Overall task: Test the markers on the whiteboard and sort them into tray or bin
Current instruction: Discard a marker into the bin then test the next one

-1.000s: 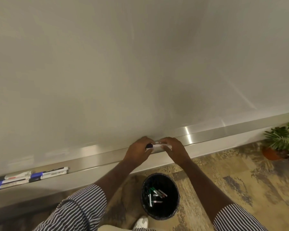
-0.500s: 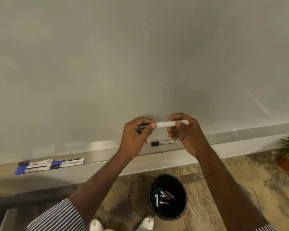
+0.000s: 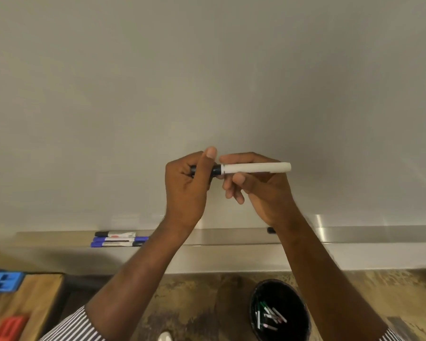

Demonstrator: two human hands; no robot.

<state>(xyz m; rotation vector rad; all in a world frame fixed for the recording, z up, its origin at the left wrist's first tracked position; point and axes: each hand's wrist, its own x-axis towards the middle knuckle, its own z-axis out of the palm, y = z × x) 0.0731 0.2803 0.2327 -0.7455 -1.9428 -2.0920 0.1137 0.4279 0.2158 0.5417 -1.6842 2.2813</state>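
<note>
White-barrelled marker with dark cap (image 3: 255, 167) now lifted off the long metal tray (image 3: 354, 233) to chest height in front of the pale whiteboard (image 3: 207, 82). Left hand (image 3: 186, 185) grips the cap end, right hand (image 3: 258, 185) pinches the barrel. Cap on; likely uncapping next. Sorted blue and black markers (image 3: 118, 239) lie below-left of grip, black round bin (image 3: 279, 313) below-right.

My feed is dim and warm-toned. Whiteboard (image 3: 207, 82) reads flat grey, with a soft shadow around the hands (image 3: 231, 183). Glare streaks on the metal tray (image 3: 354, 233) at right. Edges bow; overall slightly soft.
</note>
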